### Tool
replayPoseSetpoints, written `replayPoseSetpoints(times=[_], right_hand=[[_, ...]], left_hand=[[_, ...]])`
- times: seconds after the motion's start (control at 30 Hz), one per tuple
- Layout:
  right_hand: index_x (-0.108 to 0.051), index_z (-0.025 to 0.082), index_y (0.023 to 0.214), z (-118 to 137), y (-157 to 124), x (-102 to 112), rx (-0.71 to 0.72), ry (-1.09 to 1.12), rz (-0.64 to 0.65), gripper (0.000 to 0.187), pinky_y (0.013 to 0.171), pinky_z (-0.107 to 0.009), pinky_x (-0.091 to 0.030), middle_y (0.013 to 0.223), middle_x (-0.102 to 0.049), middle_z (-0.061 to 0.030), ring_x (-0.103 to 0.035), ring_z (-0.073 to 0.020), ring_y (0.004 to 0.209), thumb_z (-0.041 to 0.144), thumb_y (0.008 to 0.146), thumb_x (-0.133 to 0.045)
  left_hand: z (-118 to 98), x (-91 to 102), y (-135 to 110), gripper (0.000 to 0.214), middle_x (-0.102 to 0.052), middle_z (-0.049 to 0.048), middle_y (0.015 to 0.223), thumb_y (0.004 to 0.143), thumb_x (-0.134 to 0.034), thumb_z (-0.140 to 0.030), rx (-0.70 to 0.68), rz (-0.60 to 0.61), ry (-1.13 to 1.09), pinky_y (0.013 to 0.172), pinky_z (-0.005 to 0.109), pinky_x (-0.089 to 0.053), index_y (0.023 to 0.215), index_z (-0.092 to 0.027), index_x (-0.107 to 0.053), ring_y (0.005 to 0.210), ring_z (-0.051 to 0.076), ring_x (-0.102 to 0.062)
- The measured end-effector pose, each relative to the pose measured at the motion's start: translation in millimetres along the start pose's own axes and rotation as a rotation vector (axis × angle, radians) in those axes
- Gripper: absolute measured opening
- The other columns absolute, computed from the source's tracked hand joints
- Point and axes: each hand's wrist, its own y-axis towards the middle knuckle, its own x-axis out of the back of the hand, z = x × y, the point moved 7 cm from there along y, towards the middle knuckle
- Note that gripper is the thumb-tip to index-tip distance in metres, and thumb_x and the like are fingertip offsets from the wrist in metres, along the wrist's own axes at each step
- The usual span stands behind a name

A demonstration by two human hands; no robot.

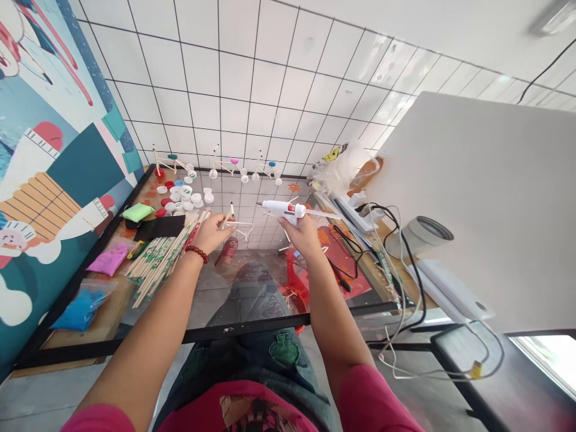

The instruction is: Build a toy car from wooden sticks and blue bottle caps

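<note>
Tabletop; right grip seemingly round glue gun

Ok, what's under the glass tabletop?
Through the glass tabletop: grey-trousered knees, something red and floor tiles. The stick bundle, left hand with stick frame and right hand with glue gun hide the rest.
</note>
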Motion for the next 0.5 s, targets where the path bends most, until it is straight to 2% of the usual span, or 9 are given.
replayPoseSetpoints(times=[0.17,0.37,0.5], right_hand=[[-0.070,0.020,0.121,-4,-1,0,-0.034,-0.065,-0.001,0.036,0.095,-0.036,-0.053,0.112,-0.079,-0.0101,-0.072,-0.0279,0.108,0.038,0.090,-0.065],[-0.070,0.020,0.124,-3,-2,3,0.009,-0.109,0.040,0.038,0.097,-0.037,-0.053,0.114,-0.079,-0.0111,-0.071,-0.0293,0.113,0.037,0.091,-0.065],[-0.071,0.020,0.121,-6,-4,6,-0.009,-0.132,0.112,0.035,0.097,-0.037,-0.053,0.115,-0.079,-0.0104,-0.072,-0.0286,0.112,0.035,0.090,-0.068]], left_hand=[[-20,-0.4,-3,0.034,-0.077,0.0052,0.100,0.063,-0.082,-0.030,-0.094,0.009,0.139,0.091,0.035,-0.051,0.095,-0.023,-0.079,0.100,0.027,-0.067],[-15,-5.1,2,0.021,-0.076,0.0050,0.092,0.073,-0.075,-0.039,-0.135,0.030,0.123,0.091,0.037,-0.051,0.084,-0.021,-0.076,0.096,0.026,-0.068],[-16,-7.1,4,0.016,-0.076,0.0045,0.091,0.073,-0.073,-0.036,-0.193,0.057,0.095,0.092,0.035,-0.051,0.078,-0.021,-0.074,0.095,0.023,-0.068]])
